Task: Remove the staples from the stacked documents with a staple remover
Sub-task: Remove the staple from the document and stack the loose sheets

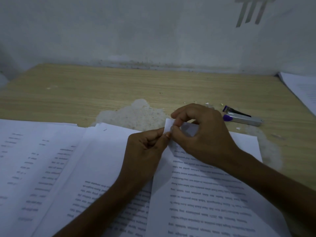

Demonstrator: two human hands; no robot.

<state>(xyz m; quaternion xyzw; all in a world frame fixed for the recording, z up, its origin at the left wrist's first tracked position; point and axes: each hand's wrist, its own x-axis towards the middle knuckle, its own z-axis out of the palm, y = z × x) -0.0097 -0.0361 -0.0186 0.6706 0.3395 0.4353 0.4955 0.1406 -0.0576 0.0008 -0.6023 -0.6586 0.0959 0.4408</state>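
Printed white documents (205, 194) lie spread over the near half of the wooden table (119, 86). My left hand (145, 147) and my right hand (200, 134) meet at the lifted top corner (168, 124) of the right-hand document, and both pinch it between thumb and fingertips. Whether a staple sits in that corner is hidden by my fingers. A staple (105, 129) shows in the top corner of the middle document (106, 151). A silver and purple stapler with a remover tip (241, 116) lies on the table, to the right of my right hand, untouched.
More printed sheets (25, 159) lie at the left, and another stack (301, 89) sits at the far right edge. The tabletop has a worn, peeled patch (135, 113) behind the papers, with small scraps (207, 103) scattered near it. A grey wall stands close behind.
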